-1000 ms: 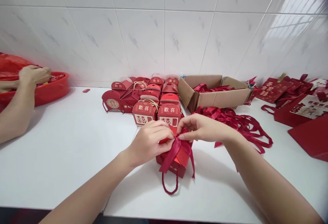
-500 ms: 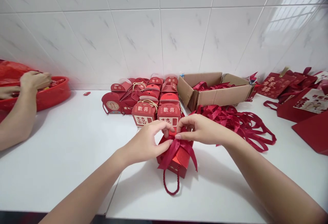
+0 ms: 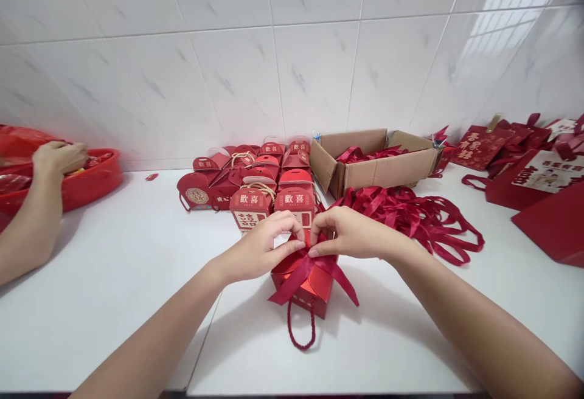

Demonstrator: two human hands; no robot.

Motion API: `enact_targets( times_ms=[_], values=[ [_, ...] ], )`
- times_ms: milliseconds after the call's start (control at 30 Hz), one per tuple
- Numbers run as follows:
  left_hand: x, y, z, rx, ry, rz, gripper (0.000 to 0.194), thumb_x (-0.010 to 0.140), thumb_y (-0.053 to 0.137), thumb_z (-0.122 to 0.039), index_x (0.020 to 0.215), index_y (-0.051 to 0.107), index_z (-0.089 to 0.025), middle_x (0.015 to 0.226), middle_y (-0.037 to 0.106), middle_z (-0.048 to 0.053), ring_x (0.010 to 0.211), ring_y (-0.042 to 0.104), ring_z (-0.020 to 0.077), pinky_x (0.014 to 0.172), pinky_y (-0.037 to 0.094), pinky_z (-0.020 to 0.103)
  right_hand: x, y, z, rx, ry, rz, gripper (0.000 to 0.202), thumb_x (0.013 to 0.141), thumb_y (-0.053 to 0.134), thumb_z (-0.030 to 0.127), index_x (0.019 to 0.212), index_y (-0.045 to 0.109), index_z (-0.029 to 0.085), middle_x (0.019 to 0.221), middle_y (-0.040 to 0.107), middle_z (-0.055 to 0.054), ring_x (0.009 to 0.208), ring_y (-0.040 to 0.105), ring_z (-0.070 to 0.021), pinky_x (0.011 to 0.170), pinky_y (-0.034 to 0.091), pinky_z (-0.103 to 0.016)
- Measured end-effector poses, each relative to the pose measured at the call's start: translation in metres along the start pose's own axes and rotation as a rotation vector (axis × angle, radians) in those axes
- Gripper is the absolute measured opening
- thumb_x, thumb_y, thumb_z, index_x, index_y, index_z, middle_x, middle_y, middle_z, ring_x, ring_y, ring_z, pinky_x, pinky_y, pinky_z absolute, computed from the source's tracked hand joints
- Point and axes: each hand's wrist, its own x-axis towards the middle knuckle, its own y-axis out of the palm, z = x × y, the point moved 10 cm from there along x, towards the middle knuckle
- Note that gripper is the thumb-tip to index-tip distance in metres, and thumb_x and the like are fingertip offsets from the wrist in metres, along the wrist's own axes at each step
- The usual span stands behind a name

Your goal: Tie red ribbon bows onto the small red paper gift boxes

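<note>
A small red gift box (image 3: 317,292) stands on the white table in front of me, its dark red cord handle (image 3: 302,344) hanging down at the near side. Across its top lies a dark red satin ribbon (image 3: 294,282) with two tails spread left and right. My left hand (image 3: 262,247) pinches the ribbon at the middle from the left. From the right, my right hand (image 3: 349,235) pinches it too, thumb and fingertips close to the left ones. The ribbon's knot or loop is partly hidden behind my fingers.
Several filled red gift boxes (image 3: 294,198) stand behind. A cardboard box (image 3: 387,171) of ribbon and a loose ribbon pile (image 3: 415,216) lie to the right, with red paper bags (image 3: 515,174) beyond. At left, a co-worker's hand (image 3: 61,157) reaches into a red basin (image 3: 93,186).
My hands have drawn slightly closer at the ribbon, and its tails now spread wider to the sides. The whole view has shifted a little.
</note>
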Motion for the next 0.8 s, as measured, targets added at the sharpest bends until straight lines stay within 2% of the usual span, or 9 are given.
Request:
enact_targets(
  times_ms=[167,300,400,500,600,800],
  values=[
    [0.002,-0.002,0.003,0.078,0.000,-0.044,0.014,0.093,0.045,-0.028,0.087,0.055,-0.021,0.094,0.057,0.003,0.089,0.054,0.0175,0.081,0.047,0.031,0.001,0.000,-0.006,0.015,0.014,-0.003,0.012,0.072,0.068,0.028,0.071,0.060,0.018,0.065,0.059,0.002,0.058,0.051,-0.0111,0.051,0.036,-0.022],
    [0.003,0.012,0.008,0.028,-0.003,0.031,0.019,0.095,0.039,-0.033,0.094,0.055,-0.022,0.105,0.054,0.006,0.104,0.050,0.0185,0.093,0.045,0.035,0.002,0.002,-0.003,-0.024,-0.019,0.004,0.013,0.073,0.068,0.029,0.071,0.061,0.018,0.066,0.058,0.002,0.059,0.049,-0.0106,0.053,0.036,-0.022],
    [0.004,0.021,0.014,-0.098,-0.006,0.062,0.022,0.096,0.038,-0.036,0.094,0.054,-0.022,0.118,0.049,0.008,0.117,0.044,0.0191,0.103,0.038,0.037,0.001,0.002,-0.001,-0.035,-0.030,0.004,0.021,0.079,0.062,0.036,0.068,0.058,0.017,0.064,0.053,0.003,0.057,0.044,-0.0095,0.051,0.034,-0.023],
    [0.004,0.030,0.022,-0.315,-0.048,0.086,0.022,0.095,0.040,-0.038,0.084,0.049,-0.021,0.115,0.052,0.007,0.110,0.050,0.0181,0.097,0.043,0.033,0.001,0.001,0.001,-0.034,-0.047,-0.011,0.033,0.085,0.051,0.042,0.063,0.049,0.017,0.059,0.044,0.004,0.053,0.037,-0.0082,0.048,0.029,-0.023],
    [0.003,0.036,0.031,-0.529,-0.121,0.094,0.023,0.093,0.042,-0.036,0.077,0.043,-0.020,0.105,0.056,0.005,0.094,0.056,0.0164,0.084,0.048,0.029,0.003,0.001,0.000,-0.079,-0.043,-0.031,0.036,0.083,0.054,0.046,0.062,0.047,0.018,0.057,0.041,0.004,0.052,0.034,-0.0080,0.046,0.026,-0.023],
    [0.000,0.037,0.033,-0.624,-0.180,0.088,0.022,0.090,0.046,-0.034,0.074,0.043,-0.020,0.103,0.055,0.004,0.087,0.055,0.0156,0.074,0.047,0.026,0.005,0.003,-0.007,-0.121,0.028,-0.047,0.037,0.074,0.065,0.045,0.059,0.044,0.018,0.055,0.037,0.005,0.050,0.031,-0.0071,0.044,0.024,-0.023]
  ],
)
